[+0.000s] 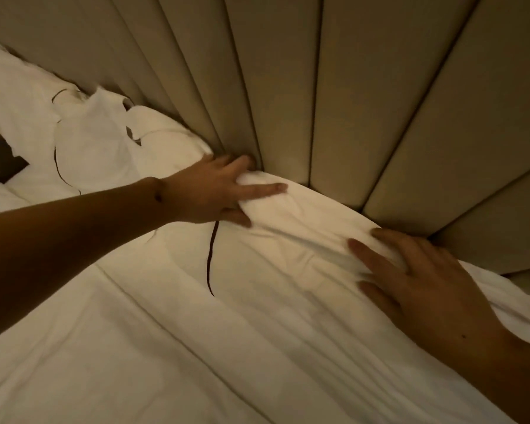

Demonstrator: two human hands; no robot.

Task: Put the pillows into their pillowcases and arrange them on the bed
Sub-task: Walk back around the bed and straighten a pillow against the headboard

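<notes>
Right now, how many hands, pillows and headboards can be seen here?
Hands: 2, left hand and right hand
Pillows: 2 for certain, the pressed pillow and the crumpled pillow beside it
Headboard: 1
Total: 5

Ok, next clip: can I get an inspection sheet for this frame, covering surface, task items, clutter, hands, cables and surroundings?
Surface: bed, white bedding, creased.
Job's things: pillow in a white case with dark piping, lying against the headboard; second pillow to its left, crumpled, also at the headboard.
Clutter: nothing seen.
Hands: left hand and right hand both press with spread fingers on the pillow's upper edge, one toward each end.
Cables: nothing seen; the dark lines are case piping.
Surroundings: headboard is beige, padded, with vertical channels; dark furniture at the left edge.
</notes>
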